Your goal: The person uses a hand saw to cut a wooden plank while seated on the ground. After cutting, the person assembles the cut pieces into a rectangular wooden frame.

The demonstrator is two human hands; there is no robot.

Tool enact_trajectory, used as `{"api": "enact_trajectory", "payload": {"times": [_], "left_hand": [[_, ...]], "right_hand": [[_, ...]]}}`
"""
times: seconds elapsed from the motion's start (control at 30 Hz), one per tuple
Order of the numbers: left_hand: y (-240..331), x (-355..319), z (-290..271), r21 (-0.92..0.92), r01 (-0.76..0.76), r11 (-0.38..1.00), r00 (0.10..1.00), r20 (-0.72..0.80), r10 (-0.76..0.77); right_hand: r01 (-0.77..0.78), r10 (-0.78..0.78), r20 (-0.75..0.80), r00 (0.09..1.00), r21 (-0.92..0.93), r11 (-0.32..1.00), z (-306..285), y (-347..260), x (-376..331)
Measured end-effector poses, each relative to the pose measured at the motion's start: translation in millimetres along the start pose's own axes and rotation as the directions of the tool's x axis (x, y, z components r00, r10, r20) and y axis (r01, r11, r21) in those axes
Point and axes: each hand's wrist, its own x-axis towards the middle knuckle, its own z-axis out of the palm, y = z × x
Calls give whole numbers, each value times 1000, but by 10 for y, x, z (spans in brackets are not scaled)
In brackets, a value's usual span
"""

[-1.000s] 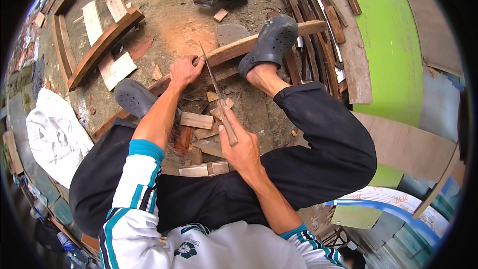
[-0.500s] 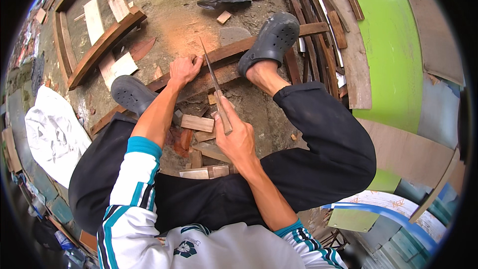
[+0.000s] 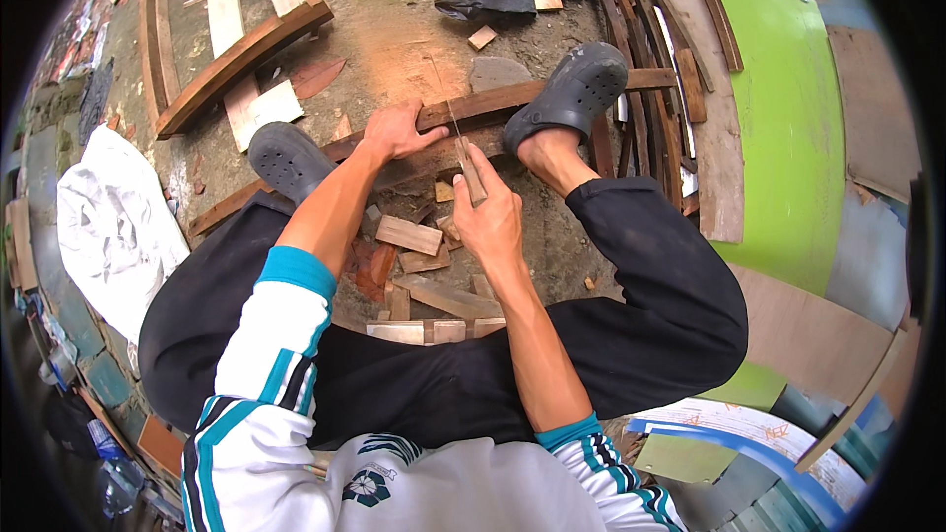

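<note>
My right hand [image 3: 490, 219] is closed round the wooden handle of a handsaw [image 3: 474, 177], whose thin blade lies across the long wooden beam [image 3: 493, 103] in front of me. My left hand [image 3: 397, 130] rests on that beam just left of the blade, thumb stretched towards it; I can't see enough of the fingers to tell whether they grip or only press. My right clog [image 3: 569, 91] is set on the beam beyond the blade, and my left clog [image 3: 288, 156] sits over its left stretch. I judge this to be the sawing step, though whether the teeth sit in a cut is too fine to see. The next stroke calls for a straight wrist, a steady beam and that thumb well out of the blade's path. On the beam's far side the tip points over orange sawdust [image 3: 399, 54], where I reckon it has room to run. On its near side, wood offcuts [image 3: 409, 234] lie below the handle, so a pull back should stay high. The beam's right end meets a bundle of wooden strips [image 3: 646, 44], so I'd avoid swinging it that way.
</note>
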Motion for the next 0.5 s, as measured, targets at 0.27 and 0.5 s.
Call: {"api": "enact_trajectory", "payload": {"times": [0.27, 0.5], "left_hand": [[26, -131, 134, -73, 226, 971, 974, -3, -227], [11, -66, 151, -83, 209, 974, 976, 86, -202]], "right_hand": [[28, -28, -9, 1000, 35, 999, -222, -42, -631], [125, -124, 11, 992, -116, 985, 163, 98, 263]]}}
